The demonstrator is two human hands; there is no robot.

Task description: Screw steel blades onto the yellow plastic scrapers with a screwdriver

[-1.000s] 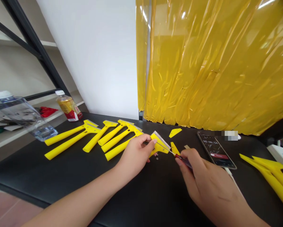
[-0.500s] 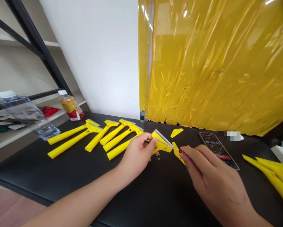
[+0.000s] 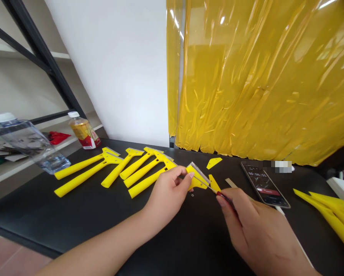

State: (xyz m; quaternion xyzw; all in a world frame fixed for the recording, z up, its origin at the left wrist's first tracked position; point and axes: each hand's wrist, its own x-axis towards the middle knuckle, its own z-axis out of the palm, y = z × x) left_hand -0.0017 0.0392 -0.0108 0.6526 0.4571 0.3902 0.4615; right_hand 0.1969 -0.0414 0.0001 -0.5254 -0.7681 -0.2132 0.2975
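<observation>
My left hand (image 3: 169, 193) pinches the head of a yellow scraper (image 3: 195, 181) with a metal blade along its upper edge. My right hand (image 3: 258, 226) grips a screwdriver (image 3: 220, 194) by its red handle, most of which the fingers hide. The thin shaft runs across the scraper head, its tip close to my left thumb. Just beyond lie two loose yellow plates, one flat plate (image 3: 214, 163) at the back and another plate (image 3: 214, 183) nearer the right hand. A tiny ring, perhaps a washer (image 3: 192, 195), rests below the scraper.
Several yellow scrapers (image 3: 82, 178) lie in a row on the black table (image 3: 103, 222). At right are a phone (image 3: 265, 188), a narrow strip (image 3: 231, 183) and yellow handles (image 3: 327, 211). A clear bottle (image 3: 34, 142) and a drink bottle (image 3: 84, 130) stand left. A yellow plastic curtain (image 3: 261, 84) hangs behind.
The screwdriver's handle and my right hand have shifted slightly down, uncovering the narrow strip. The scraper stays in my left hand, and the whole view has moved a little.
</observation>
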